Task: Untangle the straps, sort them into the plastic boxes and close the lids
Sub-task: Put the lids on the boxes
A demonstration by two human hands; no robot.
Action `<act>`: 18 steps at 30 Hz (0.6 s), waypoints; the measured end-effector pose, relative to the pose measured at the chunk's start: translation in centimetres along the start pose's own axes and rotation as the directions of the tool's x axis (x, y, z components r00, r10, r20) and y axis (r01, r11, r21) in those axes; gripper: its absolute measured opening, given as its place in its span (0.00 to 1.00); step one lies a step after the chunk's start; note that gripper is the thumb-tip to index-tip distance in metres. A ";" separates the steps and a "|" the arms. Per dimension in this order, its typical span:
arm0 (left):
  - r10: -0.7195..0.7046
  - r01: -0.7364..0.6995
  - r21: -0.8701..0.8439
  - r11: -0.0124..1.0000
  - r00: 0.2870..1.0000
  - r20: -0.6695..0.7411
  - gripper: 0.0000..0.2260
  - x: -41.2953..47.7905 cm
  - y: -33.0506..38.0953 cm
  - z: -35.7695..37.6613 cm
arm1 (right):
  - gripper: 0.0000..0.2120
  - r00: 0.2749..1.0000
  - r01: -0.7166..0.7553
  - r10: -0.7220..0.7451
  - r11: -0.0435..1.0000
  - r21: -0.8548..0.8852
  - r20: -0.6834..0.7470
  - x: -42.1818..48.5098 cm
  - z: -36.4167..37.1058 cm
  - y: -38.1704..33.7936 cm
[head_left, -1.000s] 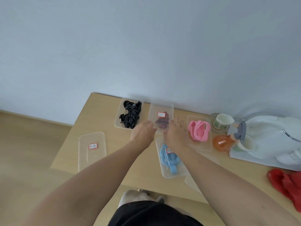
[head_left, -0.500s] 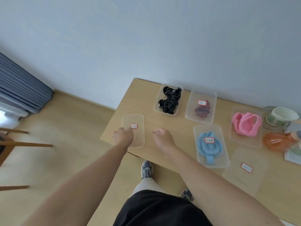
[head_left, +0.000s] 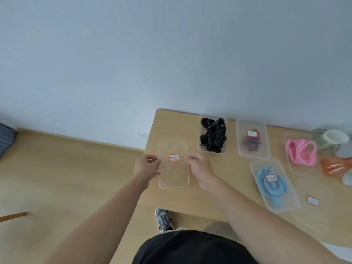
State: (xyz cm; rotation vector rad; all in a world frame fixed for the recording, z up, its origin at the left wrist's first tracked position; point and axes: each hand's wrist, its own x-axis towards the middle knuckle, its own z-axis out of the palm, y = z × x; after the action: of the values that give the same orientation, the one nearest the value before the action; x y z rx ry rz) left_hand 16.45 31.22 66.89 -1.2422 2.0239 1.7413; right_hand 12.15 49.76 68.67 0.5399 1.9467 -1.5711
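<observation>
A shoe (head_left: 163,219) stands on the floor below the bench's near edge.

1. The left hand (head_left: 146,167) and right hand (head_left: 200,169) hold the clear lid (head_left: 172,174) between them, over the near left part of the bench (head_left: 171,126).
2. The fingers (head_left: 152,160) of the left hand are curled and pinch the lid's left long edge. The right hand's fingers pinch its right long edge.
3. The lid's long axis runs away from the person, short ends near and far. The red-bordered label (head_left: 174,157) faces up.
4. Whether the lid touches the bench cannot be told.

To the right, the box of blue straps (head_left: 291,202) is lidded, long axis slightly angled. A second loose lid (head_left: 313,201) lies just right of it.

Along the far edge, from left to right:
- The box of black straps (head_left: 224,151) is open.
- The box of dark red straps (head_left: 264,149) is lidded.
- The box of pink straps (head_left: 291,168) is open.
</observation>
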 end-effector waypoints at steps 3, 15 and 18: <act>0.101 -0.100 -0.015 0.995 0.989 0.108 0.03 0.5 2.5 -0.2 | 0.07 0.959 0.196 -0.199 0.980 -0.036 -0.199 -0.2 0.1 -0.7; 0.298 -0.361 0.111 0.926 0.880 0.371 0.12 1.9 12.8 12.0 | 0.30 0.799 0.213 -0.418 0.869 -0.447 -0.432 4.9 -10.1 -6.1; 0.276 -0.355 0.206 0.912 0.902 0.331 0.14 2.8 12.9 13.4 | 0.33 0.844 0.167 -0.386 0.850 -0.501 -0.374 6.8 -10.8 -6.4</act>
State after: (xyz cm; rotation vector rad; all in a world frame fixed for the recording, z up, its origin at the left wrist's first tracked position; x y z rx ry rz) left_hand 0.96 41.27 70.61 -0.5536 2.2692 1.5946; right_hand 1.06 58.49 70.52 0.4667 2.7727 -1.1373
